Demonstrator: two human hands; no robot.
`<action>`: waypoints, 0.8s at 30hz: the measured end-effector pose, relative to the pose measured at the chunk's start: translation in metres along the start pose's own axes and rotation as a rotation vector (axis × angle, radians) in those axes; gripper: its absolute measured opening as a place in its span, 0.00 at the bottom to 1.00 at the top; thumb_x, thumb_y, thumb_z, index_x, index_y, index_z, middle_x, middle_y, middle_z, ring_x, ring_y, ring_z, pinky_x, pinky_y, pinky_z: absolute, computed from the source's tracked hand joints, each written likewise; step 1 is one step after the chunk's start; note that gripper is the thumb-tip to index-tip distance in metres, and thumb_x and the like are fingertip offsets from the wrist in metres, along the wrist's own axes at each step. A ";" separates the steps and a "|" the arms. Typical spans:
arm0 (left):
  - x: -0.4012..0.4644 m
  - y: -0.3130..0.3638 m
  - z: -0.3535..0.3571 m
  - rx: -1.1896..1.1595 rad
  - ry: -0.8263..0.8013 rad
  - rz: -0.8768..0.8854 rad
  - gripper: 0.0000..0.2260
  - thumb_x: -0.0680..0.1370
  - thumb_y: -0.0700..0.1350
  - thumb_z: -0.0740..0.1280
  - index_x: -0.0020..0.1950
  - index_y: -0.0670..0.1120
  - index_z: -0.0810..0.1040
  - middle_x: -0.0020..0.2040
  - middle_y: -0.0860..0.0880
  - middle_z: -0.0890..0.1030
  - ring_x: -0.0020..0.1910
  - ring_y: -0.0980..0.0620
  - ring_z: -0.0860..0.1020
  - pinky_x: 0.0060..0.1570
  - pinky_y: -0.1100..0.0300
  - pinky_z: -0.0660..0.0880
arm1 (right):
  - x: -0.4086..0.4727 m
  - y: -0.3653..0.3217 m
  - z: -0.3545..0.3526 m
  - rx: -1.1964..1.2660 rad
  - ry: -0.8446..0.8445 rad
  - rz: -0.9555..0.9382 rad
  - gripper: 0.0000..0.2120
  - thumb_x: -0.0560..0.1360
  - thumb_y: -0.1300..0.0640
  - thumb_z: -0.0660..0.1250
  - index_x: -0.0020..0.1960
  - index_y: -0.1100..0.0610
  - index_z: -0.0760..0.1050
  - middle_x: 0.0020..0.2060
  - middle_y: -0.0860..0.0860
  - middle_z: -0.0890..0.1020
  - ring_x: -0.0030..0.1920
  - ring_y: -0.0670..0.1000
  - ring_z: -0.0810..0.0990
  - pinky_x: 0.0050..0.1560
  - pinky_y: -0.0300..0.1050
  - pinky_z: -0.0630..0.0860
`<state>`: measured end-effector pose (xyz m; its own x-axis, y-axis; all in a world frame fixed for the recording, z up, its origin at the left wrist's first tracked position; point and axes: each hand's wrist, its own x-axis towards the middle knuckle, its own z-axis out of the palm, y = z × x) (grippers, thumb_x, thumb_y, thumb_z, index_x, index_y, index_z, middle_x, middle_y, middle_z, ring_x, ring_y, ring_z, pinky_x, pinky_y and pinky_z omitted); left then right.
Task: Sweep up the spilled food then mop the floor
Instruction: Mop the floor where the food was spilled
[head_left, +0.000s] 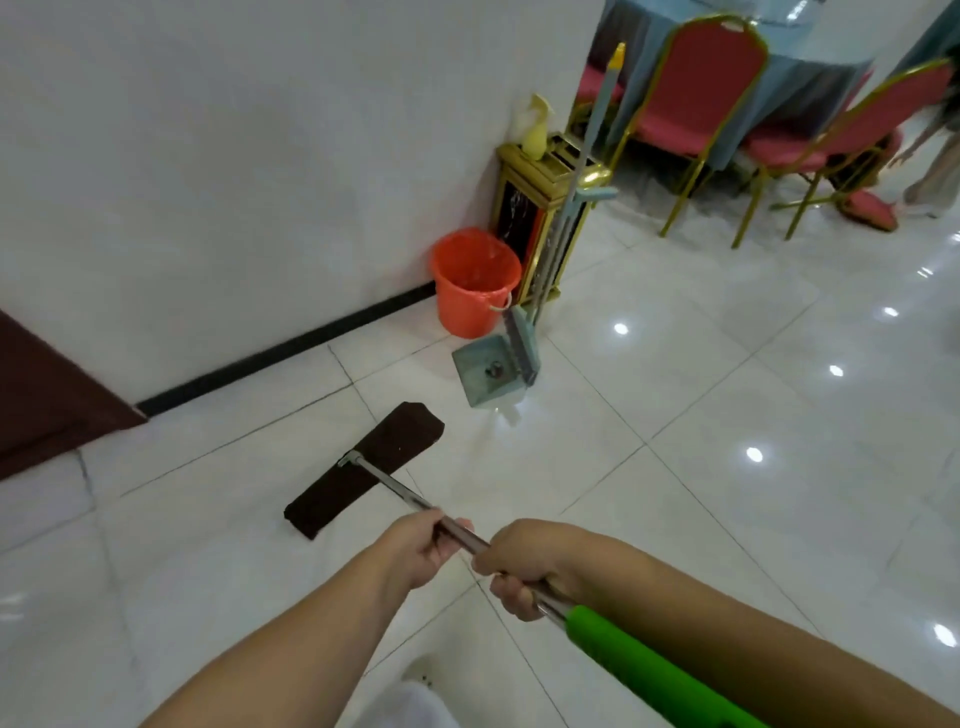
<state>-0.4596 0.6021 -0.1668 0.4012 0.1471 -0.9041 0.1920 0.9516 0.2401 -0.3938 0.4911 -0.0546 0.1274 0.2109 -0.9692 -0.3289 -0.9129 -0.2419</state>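
A flat mop with a dark brown pad (363, 467) lies on the white tiled floor (727, 467) in front of me. Its metal pole (395, 486) runs back toward me and ends in a green grip (639, 670). My left hand (423, 551) grips the pole farther down, and my right hand (524, 564) grips it just above the green grip. A grey-blue dustpan (488, 374) stands on the floor beyond the pad, holding a small dark scrap. The broom (582, 171) leans against a gold-framed bin.
An orange bucket (475, 283) stands by the white wall. The gold-framed bin (540, 218) carries a yellow spray bottle (535, 130). Red banquet chairs (706, 104) surround a blue-clothed table (810, 47) at back right. A brown door (47, 395) is at left.
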 end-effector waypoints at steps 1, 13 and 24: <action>0.000 0.010 -0.006 -0.015 0.005 0.009 0.12 0.83 0.39 0.55 0.42 0.35 0.68 0.25 0.38 0.79 0.19 0.46 0.79 0.21 0.55 0.78 | 0.001 -0.011 0.006 -0.003 -0.012 -0.004 0.08 0.80 0.61 0.57 0.41 0.59 0.64 0.21 0.52 0.65 0.14 0.46 0.62 0.18 0.29 0.61; 0.008 0.121 -0.052 -0.156 0.158 0.173 0.10 0.82 0.40 0.58 0.42 0.36 0.68 0.40 0.38 0.75 0.17 0.49 0.78 0.16 0.59 0.75 | 0.033 -0.130 0.054 0.021 -0.152 -0.014 0.11 0.80 0.61 0.57 0.40 0.59 0.63 0.16 0.51 0.66 0.13 0.44 0.63 0.17 0.27 0.61; 0.016 0.243 -0.052 -0.247 0.214 0.294 0.08 0.81 0.40 0.61 0.43 0.37 0.71 0.37 0.40 0.75 0.29 0.47 0.80 0.17 0.60 0.76 | 0.051 -0.262 0.068 0.184 -0.272 -0.062 0.11 0.79 0.64 0.57 0.39 0.56 0.67 0.16 0.51 0.68 0.13 0.44 0.65 0.14 0.29 0.62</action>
<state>-0.4530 0.8497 -0.1411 0.2076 0.4489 -0.8691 -0.1332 0.8932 0.4295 -0.3644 0.7646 -0.0433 -0.0937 0.3727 -0.9232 -0.4945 -0.8222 -0.2817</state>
